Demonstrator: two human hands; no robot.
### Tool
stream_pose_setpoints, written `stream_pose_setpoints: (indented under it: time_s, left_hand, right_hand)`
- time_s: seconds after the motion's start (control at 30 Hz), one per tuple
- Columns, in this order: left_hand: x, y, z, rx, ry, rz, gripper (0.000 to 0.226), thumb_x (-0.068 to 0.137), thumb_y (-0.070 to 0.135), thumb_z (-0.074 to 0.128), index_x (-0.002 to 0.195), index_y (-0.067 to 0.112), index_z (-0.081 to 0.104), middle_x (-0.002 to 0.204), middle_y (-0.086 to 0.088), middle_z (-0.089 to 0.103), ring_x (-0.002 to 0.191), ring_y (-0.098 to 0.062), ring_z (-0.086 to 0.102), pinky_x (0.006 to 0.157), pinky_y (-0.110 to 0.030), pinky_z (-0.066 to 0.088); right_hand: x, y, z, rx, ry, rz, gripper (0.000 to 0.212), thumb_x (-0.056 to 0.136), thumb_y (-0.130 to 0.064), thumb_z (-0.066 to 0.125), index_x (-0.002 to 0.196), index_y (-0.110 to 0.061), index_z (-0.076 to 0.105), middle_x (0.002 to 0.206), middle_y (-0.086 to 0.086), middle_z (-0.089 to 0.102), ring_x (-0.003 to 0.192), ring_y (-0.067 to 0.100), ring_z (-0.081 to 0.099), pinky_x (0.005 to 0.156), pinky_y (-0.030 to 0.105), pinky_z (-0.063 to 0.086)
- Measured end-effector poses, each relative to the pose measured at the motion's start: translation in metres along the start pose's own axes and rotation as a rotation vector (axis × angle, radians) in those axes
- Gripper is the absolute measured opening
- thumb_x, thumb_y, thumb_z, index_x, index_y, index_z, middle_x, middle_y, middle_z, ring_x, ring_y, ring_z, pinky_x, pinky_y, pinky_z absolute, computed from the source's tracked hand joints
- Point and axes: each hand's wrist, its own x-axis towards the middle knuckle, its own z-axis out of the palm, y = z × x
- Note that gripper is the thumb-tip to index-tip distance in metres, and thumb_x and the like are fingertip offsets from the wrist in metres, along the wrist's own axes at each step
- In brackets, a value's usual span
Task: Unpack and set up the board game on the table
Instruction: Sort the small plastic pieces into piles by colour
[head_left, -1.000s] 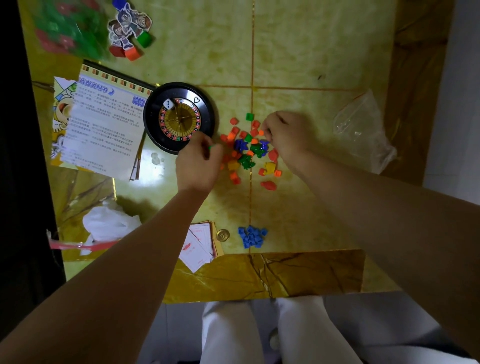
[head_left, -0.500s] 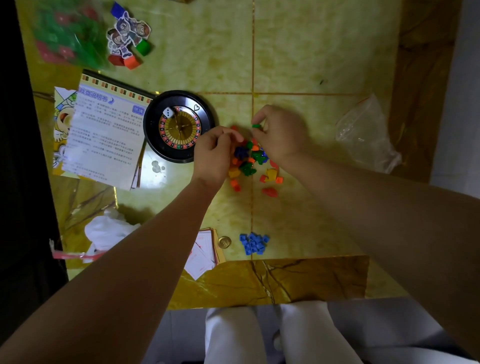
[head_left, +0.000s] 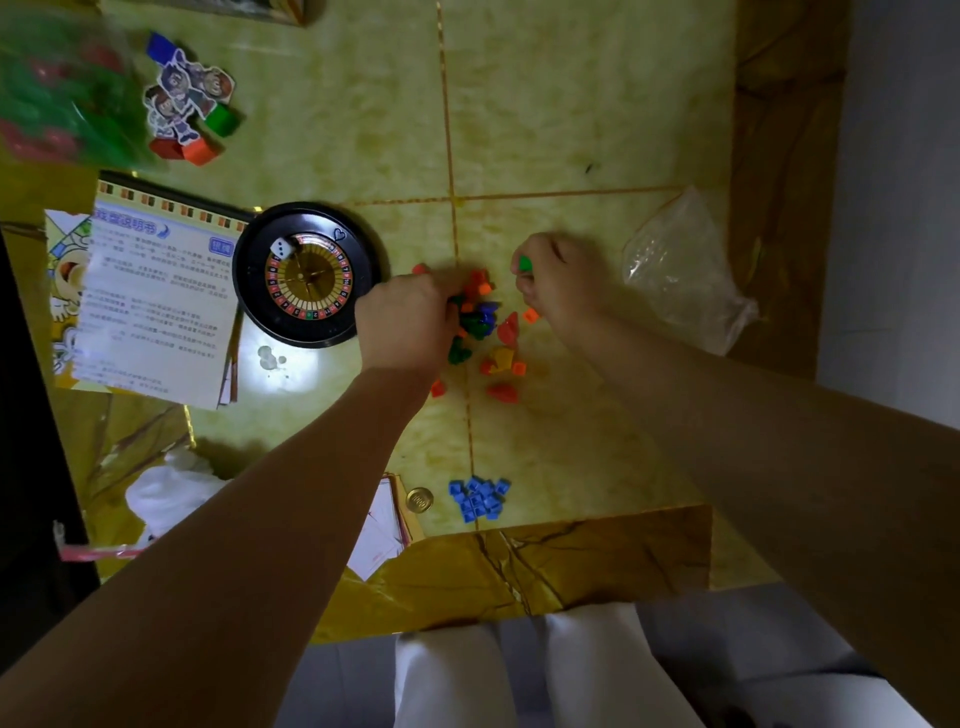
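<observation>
Near the middle of the table (head_left: 571, 114), the thumb and forefinger of the right hand (head_left: 563, 280) pinch a small green piece (head_left: 525, 264) at the far right side of the pile of mixed coloured pieces (head_left: 483, 325). The remaining fingers are curled under with the knuckles up, and the forearm runs back toward the near right corner. The left hand (head_left: 410, 325) lies back-up at the pile's left side. Its fingers curl down among the pieces and are hidden by the hand itself, so I cannot tell whether they grip anything; its forearm stretches back toward the near left corner. Just left of that hand sits the black roulette wheel (head_left: 306, 275), a white die (head_left: 281, 247) lying on it, and just beside the wheel, toward the left edge, is the instruction sheet (head_left: 156, 306). A cluster of blue pieces (head_left: 480, 500) lies by the near edge, with a gold coin (head_left: 420, 500) just beside it. A clear plastic bag (head_left: 685, 275) lies toward the right edge.
</observation>
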Motion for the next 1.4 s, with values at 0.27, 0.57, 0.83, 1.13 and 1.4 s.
stream_pose_setpoints:
  time_s: [0.27,0.57,0.83,1.13,1.4]
  left_hand:
    - [0.000,0.009,-0.005,-0.442,0.180,-0.286,0.030,0.080,0.040,0.050,0.093,0.014,0.060,0.078,-0.001,0.064,0.077,-0.028,0.059,0.067,-0.036,0.044]
    - [-0.033,0.034,-0.010,-1.407,-0.169,-0.534,0.042,0.096,0.020,0.031,0.055,0.014,0.033,0.043,0.004,0.027,0.038,-0.011,0.018,0.040,-0.017,0.014]
    - [-0.090,0.058,0.025,-1.019,-0.341,-0.427,0.028,0.090,0.016,0.055,0.063,0.013,0.061,0.047,0.001,0.047,0.040,-0.010,0.039,0.044,-0.021,0.030]
    - [-0.163,0.099,0.095,-0.168,-0.158,-0.077,0.024,0.100,0.024,0.044,0.114,0.007,0.053,0.109,-0.015,0.057,0.090,-0.037,0.059,0.061,-0.036,0.033]
    - [-0.178,0.108,0.133,0.211,0.021,0.056,0.040,0.067,0.008,0.077,0.100,0.009,0.053,0.093,-0.011,0.056,0.055,-0.027,0.058,0.042,-0.027,0.022]
  right_hand:
    - [-0.013,-0.006,-0.011,0.270,-0.139,0.193,0.029,0.093,-0.009,0.034,0.066,-0.010,0.046,0.056,0.008,0.045,0.039,0.015,0.038,0.035,0.015,0.023]
    - [-0.052,0.029,-0.026,0.361,-0.221,0.316,0.027,0.092,-0.008,0.034,0.070,-0.012,0.050,0.062,0.004,0.050,0.049,0.012,0.047,0.039,0.018,0.024]
    - [-0.096,0.090,-0.043,-0.171,-0.113,0.088,0.023,0.093,-0.005,0.049,0.074,-0.015,0.058,0.076,0.002,0.059,0.065,0.008,0.053,0.061,0.019,0.042]
    - [-0.138,0.148,-0.074,-0.655,-0.089,-0.260,0.014,0.090,-0.005,0.053,0.095,-0.010,0.065,0.097,0.002,0.053,0.086,0.013,0.049,0.068,0.013,0.024]
    - [-0.135,0.195,-0.079,-0.731,0.050,-0.553,0.016,0.079,0.001,0.055,0.077,-0.013,0.062,0.095,0.009,0.053,0.089,0.027,0.054,0.072,0.045,0.048]
